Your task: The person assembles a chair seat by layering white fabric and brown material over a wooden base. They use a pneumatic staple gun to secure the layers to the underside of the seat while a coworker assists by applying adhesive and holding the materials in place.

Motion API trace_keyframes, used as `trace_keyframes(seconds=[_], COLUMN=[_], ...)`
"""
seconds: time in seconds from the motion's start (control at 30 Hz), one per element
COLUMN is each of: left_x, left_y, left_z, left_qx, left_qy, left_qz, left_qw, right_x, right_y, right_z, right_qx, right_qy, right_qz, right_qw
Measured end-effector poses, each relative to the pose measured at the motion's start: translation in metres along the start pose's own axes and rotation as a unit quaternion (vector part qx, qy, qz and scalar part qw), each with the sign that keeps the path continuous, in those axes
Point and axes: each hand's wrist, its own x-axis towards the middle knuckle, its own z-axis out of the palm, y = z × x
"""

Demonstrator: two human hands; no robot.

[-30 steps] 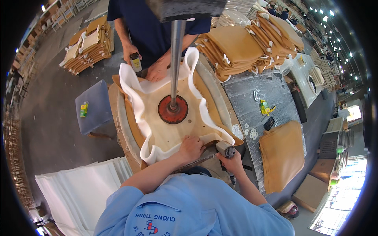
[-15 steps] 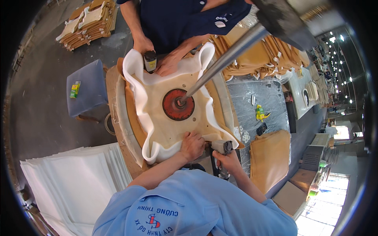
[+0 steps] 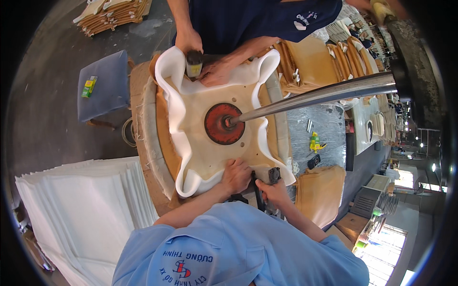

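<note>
A beige seat panel (image 3: 200,148) lies face up, with thick white foam padding (image 3: 177,114) folded up in waves around its rim. My left hand (image 3: 237,175) is closed at the near edge, its curled fingers on the foam there; the fingertips are partly hidden. My right hand (image 3: 275,191) is wrapped around a staple gun (image 3: 274,175), its grey head beside the near right corner of the foam. A red round disc (image 3: 224,124) on a metal rod (image 3: 315,97) presses on the panel's middle.
Across the panel, a co-worker's hand holds another staple gun (image 3: 193,64); the other rests on the foam. A blue padded seat (image 3: 102,86) carries a small green-yellow box (image 3: 89,86). White foam sheets (image 3: 81,205) stand at left; brown covers (image 3: 319,195) lie at right.
My view has shifted, so the rod now slants lower across the right. The staple gun in my right hand has turned and drawn slightly away from my left hand, which keeps its place.
</note>
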Motion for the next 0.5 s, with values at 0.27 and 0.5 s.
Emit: trace_keyframes(seconds=[0.27,0.5], left_x=[-0.052,-0.054], left_y=[-0.002,-0.027], left_z=[-0.099,-0.122], left_qx=[0.144,0.123], left_qy=[-0.212,-0.205], left_qz=[-0.019,0.079], left_qw=[0.966,0.968], right_x=[0.006,-0.002], right_y=[0.007,0.009], right_z=[0.003,0.010], right_qx=[0.046,0.049], right_qy=[0.002,0.024], right_qz=[-0.014,-0.028], right_qw=[0.999,0.998])
